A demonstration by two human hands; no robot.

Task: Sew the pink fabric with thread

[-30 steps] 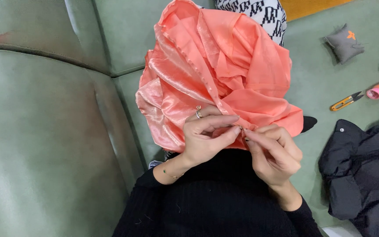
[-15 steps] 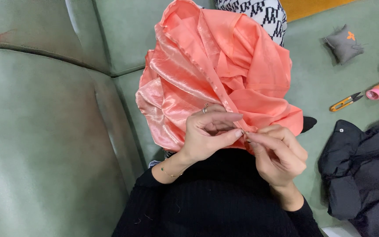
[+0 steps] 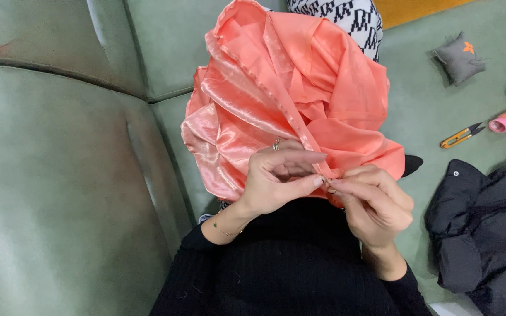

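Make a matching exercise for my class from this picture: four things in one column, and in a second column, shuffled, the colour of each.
Things:
1. bunched satin fabric
2. small pincushion
3. thread snips
4. sofa

Colours:
A. grey
B. green
C. salmon pink
D. yellow handles

Pairs: 1-C, 2-A, 3-D, 4-B.

The left hand and right hand both pinch the fabric's edge.

Both hands, left hand [image 3: 276,181] and right hand [image 3: 373,202], pinch the coral satin fabric [image 3: 288,99].
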